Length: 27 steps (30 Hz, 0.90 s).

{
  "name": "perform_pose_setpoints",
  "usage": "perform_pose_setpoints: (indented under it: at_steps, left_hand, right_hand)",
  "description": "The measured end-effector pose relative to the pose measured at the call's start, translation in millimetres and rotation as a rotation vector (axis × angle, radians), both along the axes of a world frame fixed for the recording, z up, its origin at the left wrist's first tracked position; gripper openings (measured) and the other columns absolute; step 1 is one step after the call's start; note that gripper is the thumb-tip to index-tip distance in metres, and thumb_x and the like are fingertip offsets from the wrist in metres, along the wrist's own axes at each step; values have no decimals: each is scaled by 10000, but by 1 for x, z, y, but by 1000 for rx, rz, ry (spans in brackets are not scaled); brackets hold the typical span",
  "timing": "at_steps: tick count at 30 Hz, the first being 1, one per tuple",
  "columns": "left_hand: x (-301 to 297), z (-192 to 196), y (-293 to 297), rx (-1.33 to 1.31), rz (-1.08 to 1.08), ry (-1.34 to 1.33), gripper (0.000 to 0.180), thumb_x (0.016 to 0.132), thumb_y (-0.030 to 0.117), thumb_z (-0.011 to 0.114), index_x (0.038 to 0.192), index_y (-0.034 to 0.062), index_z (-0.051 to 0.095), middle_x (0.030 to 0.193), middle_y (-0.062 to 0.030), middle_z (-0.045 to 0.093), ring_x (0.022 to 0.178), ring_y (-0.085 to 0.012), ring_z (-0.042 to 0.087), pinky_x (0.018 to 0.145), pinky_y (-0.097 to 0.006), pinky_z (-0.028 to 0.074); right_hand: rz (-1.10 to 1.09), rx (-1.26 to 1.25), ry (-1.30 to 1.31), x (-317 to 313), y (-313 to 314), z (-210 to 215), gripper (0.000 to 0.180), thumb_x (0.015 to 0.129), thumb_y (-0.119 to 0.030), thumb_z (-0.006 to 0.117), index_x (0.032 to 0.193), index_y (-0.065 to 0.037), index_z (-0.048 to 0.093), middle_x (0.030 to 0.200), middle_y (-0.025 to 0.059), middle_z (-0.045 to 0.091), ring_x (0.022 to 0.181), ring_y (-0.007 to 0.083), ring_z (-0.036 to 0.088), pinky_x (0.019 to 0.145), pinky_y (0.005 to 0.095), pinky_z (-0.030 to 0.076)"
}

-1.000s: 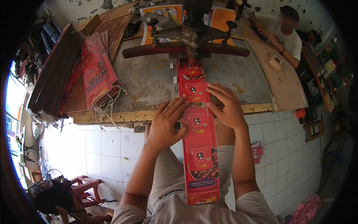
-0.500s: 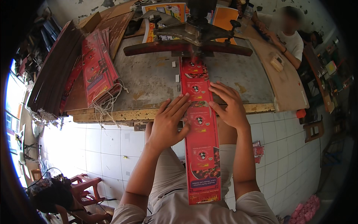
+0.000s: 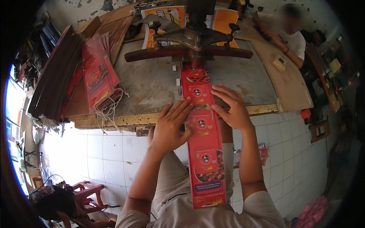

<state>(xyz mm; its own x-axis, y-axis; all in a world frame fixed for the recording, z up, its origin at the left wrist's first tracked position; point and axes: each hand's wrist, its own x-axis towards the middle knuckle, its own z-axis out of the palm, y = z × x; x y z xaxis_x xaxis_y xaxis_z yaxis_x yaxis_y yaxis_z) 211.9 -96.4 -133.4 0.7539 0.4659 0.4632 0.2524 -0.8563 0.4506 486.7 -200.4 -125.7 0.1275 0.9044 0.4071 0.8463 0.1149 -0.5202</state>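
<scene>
A long red printed strip (image 3: pixel 205 142) with repeated food pictures and round emblems runs from under a dark metal press (image 3: pixel 192 41) across the worktable, over its front edge and down toward my lap. My left hand (image 3: pixel 173 123) lies along the strip's left edge, fingers stretched out and fingertips on the print. On the opposite side my right hand (image 3: pixel 232 108) rests at the right edge, fingers extended and slightly apart, thumb by the strip. Neither hand is closed round it. The strip's far end is hidden beneath the press.
Small white blocks (image 3: pixel 178 81) sit left of the strip. Stacked red printed strips with white strings (image 3: pixel 97 72) and a dark stack (image 3: pixel 53 79) lie at left. Another person (image 3: pixel 294 40) sits at far right, near a wooden block (image 3: pixel 279 63). A red stool (image 3: pixel 89 195) stands at lower left.
The press's crossbar appears slightly lower over the strip, and the view has shifted a little. My hands and the strip keep nearly the same places.
</scene>
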Motion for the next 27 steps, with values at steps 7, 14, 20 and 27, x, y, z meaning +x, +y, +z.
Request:
perform_pose_setpoints:
  at_steps: [7,14,20,27]
  left_hand:
    - [3,1,2,19,-8,4,639,958,200,707,1566,18,631,1711,-151,572,1593,-352,527,1303,-582,387]
    - [-1,-1,-1,-48,23,10,668,943,223,712,1570,13,621,1745,-167,523,1629,-363,476,1327,-582,359]
    - [-4,3,-3,-33,38,52,715,953,266,724,1595,-12,576,1755,-178,500,1654,-365,436,1356,-568,315]
    - [-8,-2,-3,-19,50,32,741,923,232,746,1598,-19,572,1733,-187,527,1636,-386,457,1349,-587,326]
  right_hand:
    - [-533,-4,-54,179,-12,-5,510,1092,-271,746,1532,-27,663,1612,218,629,1537,391,564,1285,490,442]
    - [-710,-17,-533,358,-7,-2,605,1106,-203,696,1659,-34,518,1638,221,583,1522,427,553,1252,490,477]
    - [-766,-45,-392,371,-1,0,486,1103,-80,650,1586,-52,610,1549,218,643,1431,414,620,1178,499,520]
    - [-406,93,-159,234,-44,17,425,1101,-9,643,1522,-53,679,1498,180,679,1417,323,642,1141,449,550]
